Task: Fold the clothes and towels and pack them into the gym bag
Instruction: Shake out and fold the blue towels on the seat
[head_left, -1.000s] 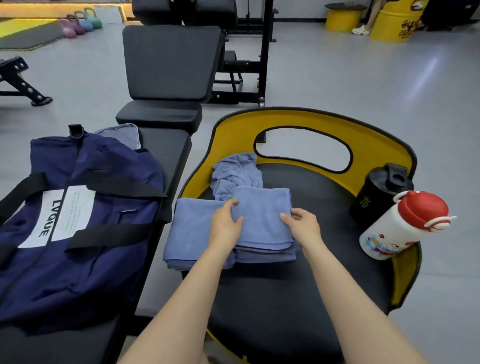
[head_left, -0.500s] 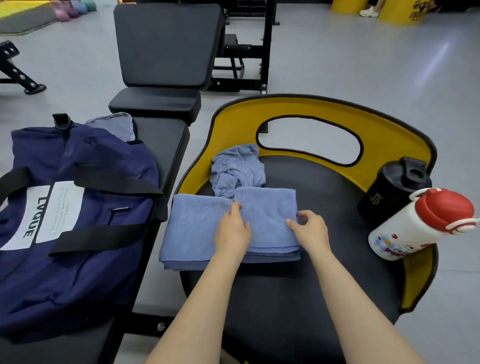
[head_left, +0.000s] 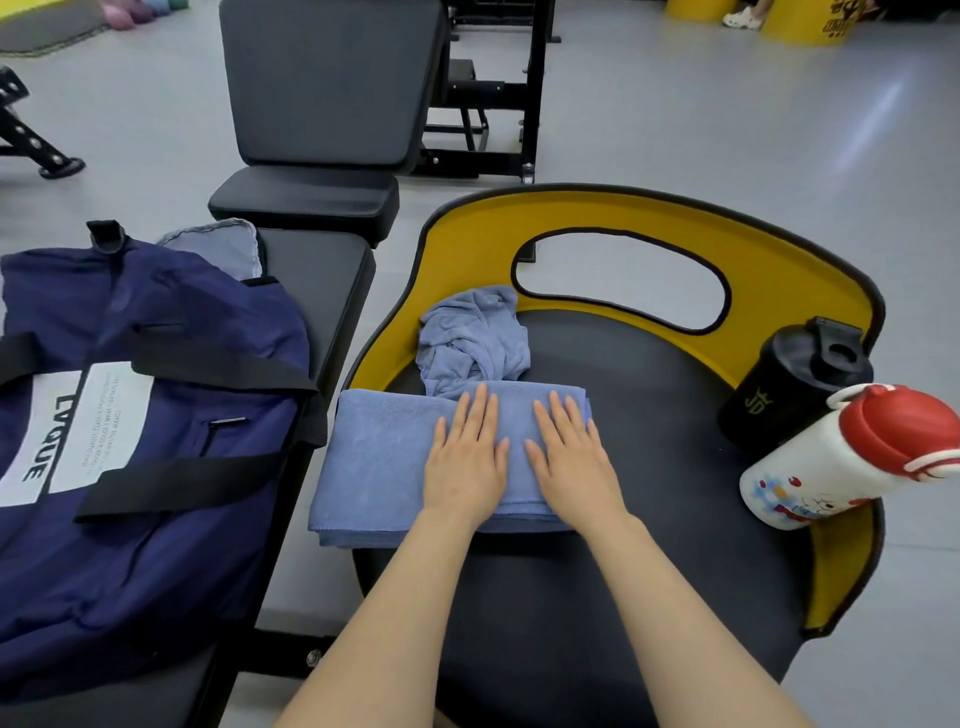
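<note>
Head view: left hand (head_left: 464, 464) and right hand (head_left: 571, 464) lie flat, fingers spread, gripping nothing, atop the folded towel (head_left: 374, 457).

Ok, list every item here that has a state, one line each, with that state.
Folded towel: folded flat on the seat, both palms on it.
Crumpled cloth: unfolded, bunched behind the towel.
Gym bag: on the bench, top flap shut.
Black bottle: upright, lid on.
White bottle: tilted, red cap on.
Left hand: flat, open.
Right hand: flat, open.
</note>
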